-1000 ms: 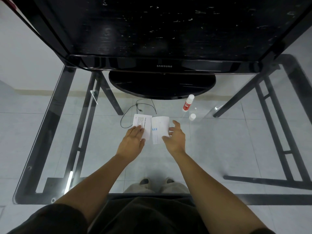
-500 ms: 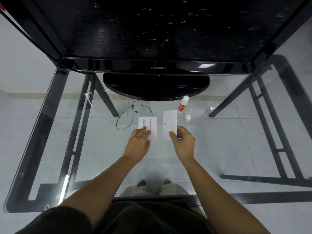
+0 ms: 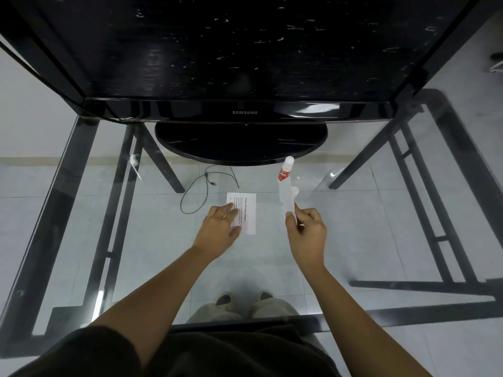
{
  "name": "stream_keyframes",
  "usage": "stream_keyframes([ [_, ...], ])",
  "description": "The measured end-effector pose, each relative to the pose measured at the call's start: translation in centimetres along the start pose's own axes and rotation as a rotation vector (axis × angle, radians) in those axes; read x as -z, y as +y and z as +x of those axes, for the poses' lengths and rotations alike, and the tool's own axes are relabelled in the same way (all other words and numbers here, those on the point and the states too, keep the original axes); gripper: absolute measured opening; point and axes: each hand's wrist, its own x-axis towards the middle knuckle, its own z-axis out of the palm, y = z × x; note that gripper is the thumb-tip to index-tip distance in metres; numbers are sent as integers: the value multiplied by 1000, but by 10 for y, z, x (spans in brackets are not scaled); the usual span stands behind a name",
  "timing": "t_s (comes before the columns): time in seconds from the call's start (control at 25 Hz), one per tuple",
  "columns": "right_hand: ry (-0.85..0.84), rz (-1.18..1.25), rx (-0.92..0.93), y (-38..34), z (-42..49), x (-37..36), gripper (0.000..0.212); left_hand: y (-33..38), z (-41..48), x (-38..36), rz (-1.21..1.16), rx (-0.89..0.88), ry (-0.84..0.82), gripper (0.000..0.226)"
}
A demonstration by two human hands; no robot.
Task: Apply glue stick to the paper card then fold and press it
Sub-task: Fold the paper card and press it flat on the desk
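A white paper card with printed text lies flat on the glass table. My left hand rests on its left part, fingers spread and pressing it down. My right hand pinches the lower edge of a second white paper piece, lifted almost on edge above the glass. Behind that piece stands the glue stick, white with a red label, upright and uncapped. Its small white cap sits beside it, partly hidden by the raised paper.
A black Samsung monitor on a round base fills the far side of the glass table. A thin black cable loops left of the card. The dark metal frame and my feet show through the glass.
My right hand has raised the right paper piece from flat to nearly on edge and drawn it rightward, away from the printed card. My left hand has stayed on the card.
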Motion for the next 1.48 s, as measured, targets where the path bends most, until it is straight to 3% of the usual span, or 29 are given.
stream_keyframes([
  [0.68, -40, -105, 139, -7, 0, -10, 31, 19, 9, -9, -120, 97, 67, 52],
  [0.84, -93, -149, 219, -13, -3, -13, 33, 27, 16, 23, -465, 217, 272, 32],
  [0.96, -176, -227, 288, -21, -10, -22, 35, 33, 25, 56, -864, 372, 132, 32],
  [1.04, -222, -240, 317, -28, -12, -28, 36, 38, 28, 68, -920, 385, 74, 32],
  [1.2, -283, -277, 400, -38, -13, -40, 44, 39, 35, 73, -971, 450, 141, 11],
  [1.32, -285, -120, 250, -38, -14, -38, 53, 28, 39, 71, -936, 460, 105, 9],
  [1.4, -174, 66, 54, -33, -8, -34, 48, 17, 37, 67, -939, 461, 38, 8],
  [1.48, -227, 178, -196, -26, 3, -28, 48, 10, 32, 61, -982, 473, -16, 9],
])
